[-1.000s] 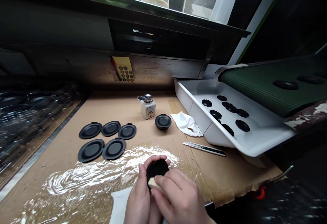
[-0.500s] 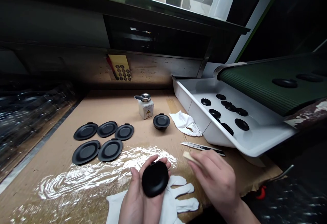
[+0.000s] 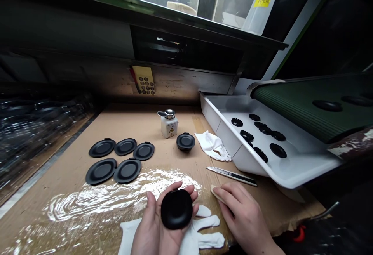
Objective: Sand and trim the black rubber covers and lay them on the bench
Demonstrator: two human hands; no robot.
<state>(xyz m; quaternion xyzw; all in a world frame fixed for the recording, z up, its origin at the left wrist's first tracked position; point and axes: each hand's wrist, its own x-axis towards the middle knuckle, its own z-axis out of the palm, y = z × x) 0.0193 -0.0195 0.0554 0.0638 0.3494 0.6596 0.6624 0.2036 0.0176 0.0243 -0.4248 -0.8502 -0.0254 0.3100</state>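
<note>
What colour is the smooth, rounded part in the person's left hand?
Plain black: the smooth, rounded part in the left hand shows best in the head view.

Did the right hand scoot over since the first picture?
Yes, rightward: the right hand was below the left end of the utility knife; now it's mostly below the right end.

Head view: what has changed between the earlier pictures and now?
The right hand moved rightward off the black disc, keeping hold of the cream block; more of the nearer white glove now shows. The disc stayed in the left hand; the five black pieces and the knife stayed put.
</note>
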